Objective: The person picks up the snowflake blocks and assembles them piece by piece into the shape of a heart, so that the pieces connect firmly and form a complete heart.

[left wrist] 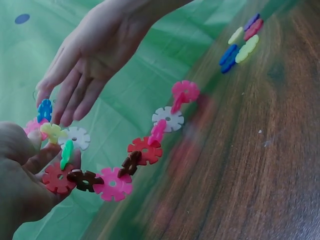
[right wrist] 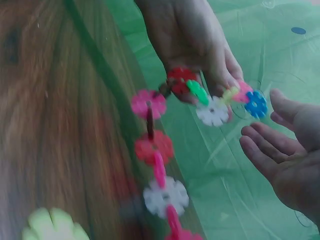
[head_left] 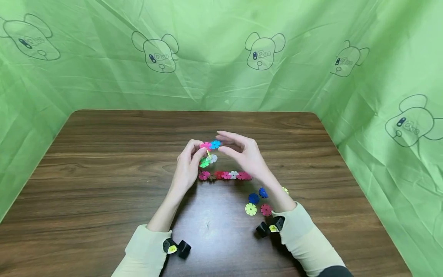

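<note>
My two hands over the desk (head_left: pixel 104 173), forearms slanting inward from either side. My left hand (head_left: pixel 185 163) is bent at the knuckles, thumb and forefinger pinching a pink disc (head_left: pixel 205 146) near the upper end of a chain (head_left: pixel 226 175) of notched plastic discs. My right hand (head_left: pixel 247 154) faces it, palm inward; its fingers are extended, well parted from the thumb, and hold nothing. The blue disc (head_left: pixel 215 144), joined to the pink one at the chain's end, lies just beyond the right fingertips, apart from them (the right wrist view shows this gap best). From the left fingers the chain bends through yellow, white, green, red and brown discs, then runs rightward on the side nearer me. A loose yellow disc (head_left: pixel 250 209), red disc (head_left: pixel 266 209) and dark blue disc (head_left: pixel 253 198) lie near my right forearm.
</note>
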`<action>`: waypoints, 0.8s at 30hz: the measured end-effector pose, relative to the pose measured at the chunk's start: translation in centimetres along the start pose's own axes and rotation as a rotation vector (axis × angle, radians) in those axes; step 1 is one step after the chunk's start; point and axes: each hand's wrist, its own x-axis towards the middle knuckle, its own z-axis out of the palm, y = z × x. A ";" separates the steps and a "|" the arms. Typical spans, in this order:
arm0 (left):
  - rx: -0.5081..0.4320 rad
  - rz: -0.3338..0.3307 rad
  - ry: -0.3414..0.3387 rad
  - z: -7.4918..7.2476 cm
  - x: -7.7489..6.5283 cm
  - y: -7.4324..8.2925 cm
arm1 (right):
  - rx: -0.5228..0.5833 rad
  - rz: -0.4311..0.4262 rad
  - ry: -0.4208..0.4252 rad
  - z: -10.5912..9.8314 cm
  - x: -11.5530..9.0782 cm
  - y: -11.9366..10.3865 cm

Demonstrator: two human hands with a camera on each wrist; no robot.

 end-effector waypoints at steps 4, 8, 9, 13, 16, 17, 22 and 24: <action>-0.014 -0.024 0.000 -0.2 0.0 0.1 | -0.029 0.020 -0.024 -1.9 -0.6 0.3; -0.022 -0.043 0.000 -0.5 0.1 0.2 | -0.099 0.073 -0.047 -4.1 -1.6 1.0; -0.026 -0.047 -0.002 -0.5 0.1 0.2 | -0.114 0.087 -0.051 -4.7 -1.8 1.1; -0.049 -0.067 -0.021 -0.6 0.2 0.4 | -0.145 0.121 -0.082 -6.8 -3.0 2.2; -0.069 -0.086 -0.038 -0.7 0.2 0.5 | -0.168 0.137 -0.116 -8.1 -3.8 3.0; -0.072 -0.090 -0.041 -0.7 0.2 0.6 | -0.179 0.141 -0.127 -8.4 -4.1 3.2; -0.081 -0.090 -0.042 -0.8 0.3 0.6 | -0.242 0.146 -0.206 -9.7 -5.1 4.3; -0.080 -0.087 -0.041 -0.8 0.3 0.5 | -0.268 0.141 -0.249 -10.1 -5.5 4.7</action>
